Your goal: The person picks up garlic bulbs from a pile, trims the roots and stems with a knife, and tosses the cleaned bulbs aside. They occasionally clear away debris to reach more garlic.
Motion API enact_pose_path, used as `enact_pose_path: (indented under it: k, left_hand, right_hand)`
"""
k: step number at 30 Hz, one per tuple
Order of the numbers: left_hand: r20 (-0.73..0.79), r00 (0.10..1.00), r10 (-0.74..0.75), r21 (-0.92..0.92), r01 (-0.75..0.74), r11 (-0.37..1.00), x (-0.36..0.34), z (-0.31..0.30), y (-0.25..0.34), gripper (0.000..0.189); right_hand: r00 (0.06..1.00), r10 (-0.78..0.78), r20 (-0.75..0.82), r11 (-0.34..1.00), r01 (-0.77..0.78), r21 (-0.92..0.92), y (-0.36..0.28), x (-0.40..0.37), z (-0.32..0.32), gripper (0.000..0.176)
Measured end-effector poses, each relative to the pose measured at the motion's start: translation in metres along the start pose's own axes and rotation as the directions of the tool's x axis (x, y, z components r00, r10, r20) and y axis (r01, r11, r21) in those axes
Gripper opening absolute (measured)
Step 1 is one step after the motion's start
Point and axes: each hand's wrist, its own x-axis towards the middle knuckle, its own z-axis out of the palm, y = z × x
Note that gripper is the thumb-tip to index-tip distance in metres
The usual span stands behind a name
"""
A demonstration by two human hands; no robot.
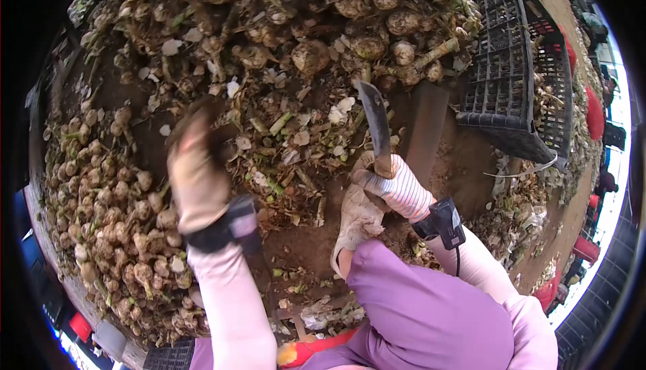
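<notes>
My right hand (397,188), in a striped glove, is wrapped round the handle of a knife with a curved blade (375,117). The blade points up and away from me, above the litter of cut stems. My left hand (196,185), also gloved, is smeared by motion between two heaps. A blurred dark brown shape shows by its fingers, and whether it is held cannot be made out. Left of that hand lies a heap of trimmed garlic bulbs (121,215). Beyond both hands is a larger pile of dirty garlic with stems (309,57).
A black plastic crate (501,67) stands tilted at the upper right. Cut stems and peelings (289,141) cover the ground between the heaps. My bent knee in purple cloth (431,296) and a pale-covered foot (358,218) are close below the knife hand.
</notes>
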Motion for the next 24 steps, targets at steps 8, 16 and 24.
enact_pose_path:
  k: [8, 16, 24]
  left_hand:
    - [0.419, 0.614, -0.669, -0.193, 0.780, 0.595, 0.089, 0.138, -0.032, 0.045]
    - [0.643, 0.684, -0.344, -0.373, 0.672, 0.639, -0.038, 0.068, 0.002, 0.078]
    - [0.569, 0.777, -0.271, -0.285, 0.495, 0.821, -0.083, 0.025, 0.019, 0.068]
  right_hand:
    - [0.991, 0.055, -0.124, 0.998, -0.059, -0.027, 0.009, 0.003, -0.021, 0.015]
    - [0.968, -0.147, -0.204, 0.836, 0.011, -0.549, 0.004, 0.016, -0.034, 0.027]
    - [0.871, -0.343, 0.351, 0.390, 0.472, -0.791, -0.028, -0.004, 0.001, 0.026]
